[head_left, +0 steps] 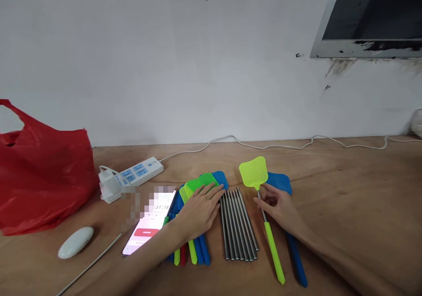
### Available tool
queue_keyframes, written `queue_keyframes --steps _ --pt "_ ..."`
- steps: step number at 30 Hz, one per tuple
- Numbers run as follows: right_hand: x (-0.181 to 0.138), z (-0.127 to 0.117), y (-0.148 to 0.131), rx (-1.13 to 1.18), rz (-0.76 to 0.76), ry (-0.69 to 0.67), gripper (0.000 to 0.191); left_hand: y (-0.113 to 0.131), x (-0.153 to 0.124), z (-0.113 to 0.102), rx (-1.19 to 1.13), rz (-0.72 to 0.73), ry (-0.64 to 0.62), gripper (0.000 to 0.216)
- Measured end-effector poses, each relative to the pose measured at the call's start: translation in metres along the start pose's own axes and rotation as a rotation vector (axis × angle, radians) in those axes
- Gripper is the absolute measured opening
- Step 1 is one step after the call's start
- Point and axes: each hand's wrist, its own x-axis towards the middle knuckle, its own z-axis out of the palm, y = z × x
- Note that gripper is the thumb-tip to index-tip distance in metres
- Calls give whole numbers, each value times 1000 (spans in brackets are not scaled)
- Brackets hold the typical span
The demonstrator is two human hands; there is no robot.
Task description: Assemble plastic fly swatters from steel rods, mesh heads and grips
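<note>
Yellow-green plastic makes up the head and handle of one swatter (253, 172), at three o'clock from the row of metal rods (238, 230), its shaft pinched between the thumb and fingers of the right hand (278, 208); a blue swatter (279, 182) is partly hidden by that hand; the left hand (199, 208) rests palm-down, fingers outstretched, over the fanned swatters (201, 181) at nine o'clock; farther that way lies a lit phone (150, 225), with a power strip (141, 173) at ten, all on the wooden table (356, 208).
</note>
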Motion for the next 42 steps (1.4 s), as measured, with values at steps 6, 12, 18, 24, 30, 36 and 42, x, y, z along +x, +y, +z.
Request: queue_keyframes --steps 6,12,18,24,30,36,42 --pt "-4 -3 3 -302 -90 43 76 -3 -3 4 11 -15 6 44" --pt "-6 -8 5 -660 -258 36 57 5 -15 -4 3 -38 11 42" --pt "-9 -9 3 -750 -381 0 26 8 -27 -10 -50 -25 55 37" --pt "-23 -3 -20 -675 -566 -153 11 9 -35 -22 22 -71 191 27" --pt "-32 4 -30 -666 -535 -332 6 7 -41 -18 180 -148 58 36" --pt "-32 7 -26 -658 -500 -360 12 11 -49 -10 173 -263 -74 41" --pt "-33 8 -24 -666 -472 -334 24 13 -53 -5 114 -279 -68 37"
